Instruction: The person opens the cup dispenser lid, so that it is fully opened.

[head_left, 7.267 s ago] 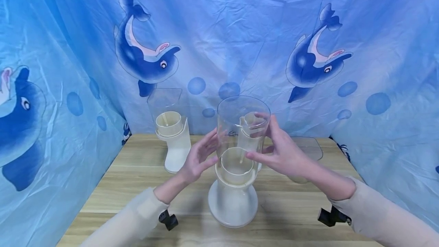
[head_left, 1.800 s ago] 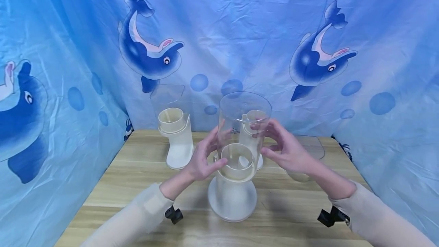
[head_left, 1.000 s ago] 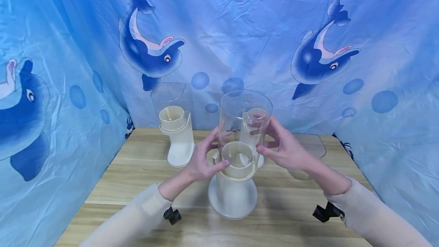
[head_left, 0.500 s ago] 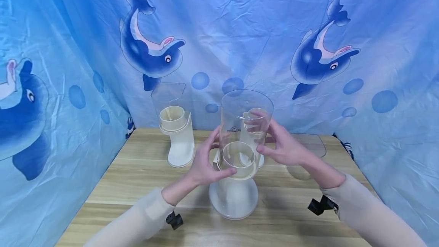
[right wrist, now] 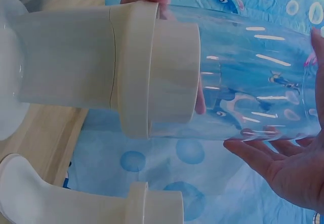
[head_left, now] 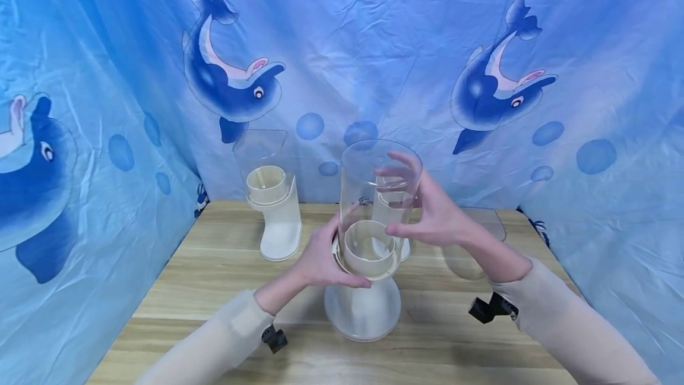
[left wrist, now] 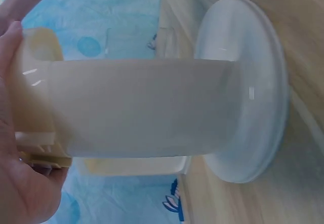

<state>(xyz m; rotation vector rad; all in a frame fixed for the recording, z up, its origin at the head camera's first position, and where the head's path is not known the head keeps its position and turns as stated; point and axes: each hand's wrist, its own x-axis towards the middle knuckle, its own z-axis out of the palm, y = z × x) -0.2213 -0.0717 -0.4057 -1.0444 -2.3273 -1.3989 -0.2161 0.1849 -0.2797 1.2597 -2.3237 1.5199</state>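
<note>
Left hand (head_left: 323,260) grips collar (right wrist: 136,69) of white stand (head_left: 363,311), likely steadying it, well inside worktop (head_left: 181,302) back edge; right hand (head_left: 442,214) curls round clear cylinder (head_left: 358,186), exact contact unclear.

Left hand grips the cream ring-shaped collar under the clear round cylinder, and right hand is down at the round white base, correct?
No: the right hand isn't at the round white base; the head view shows it at the upper part of the clear cylinder. The left hand does grip the cream collar.
</note>
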